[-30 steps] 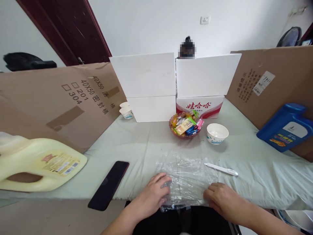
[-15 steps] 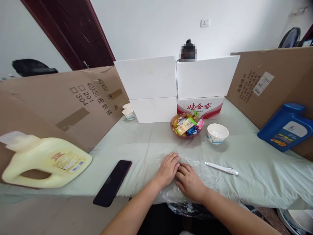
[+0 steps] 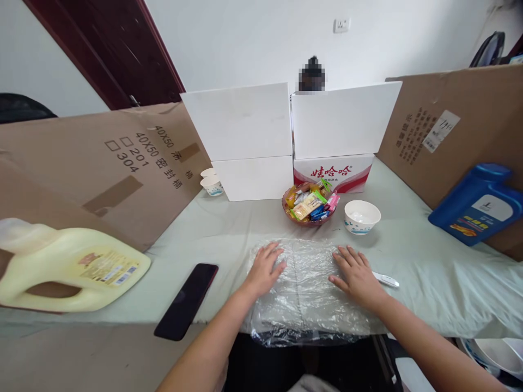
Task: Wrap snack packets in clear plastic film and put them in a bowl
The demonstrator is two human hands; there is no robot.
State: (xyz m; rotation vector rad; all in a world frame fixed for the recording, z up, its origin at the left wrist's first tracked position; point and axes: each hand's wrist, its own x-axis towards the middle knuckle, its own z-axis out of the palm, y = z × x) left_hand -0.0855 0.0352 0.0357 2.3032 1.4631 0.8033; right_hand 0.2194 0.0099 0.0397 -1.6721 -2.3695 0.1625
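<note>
left hand (image 3: 263,272) and right hand (image 3: 357,277) lie on clear plastic film (image 3: 304,294) over the bench (image 3: 232,239), fingers (image 3: 342,256) spread apart.

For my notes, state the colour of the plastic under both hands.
The plastic is clear, colourless; best seen in the head view.

Bare hands (image 3: 265,270), forearms (image 3: 223,333) uncovered by sleeves, black trousers (image 3: 255,367)

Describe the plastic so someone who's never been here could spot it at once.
Find the pale green table and look to its near edge. There, right of the dark phone, the plastic lies spread under the left hand and right hand. Unlike the phone, it is see-through, crinkled and shiny.
</note>
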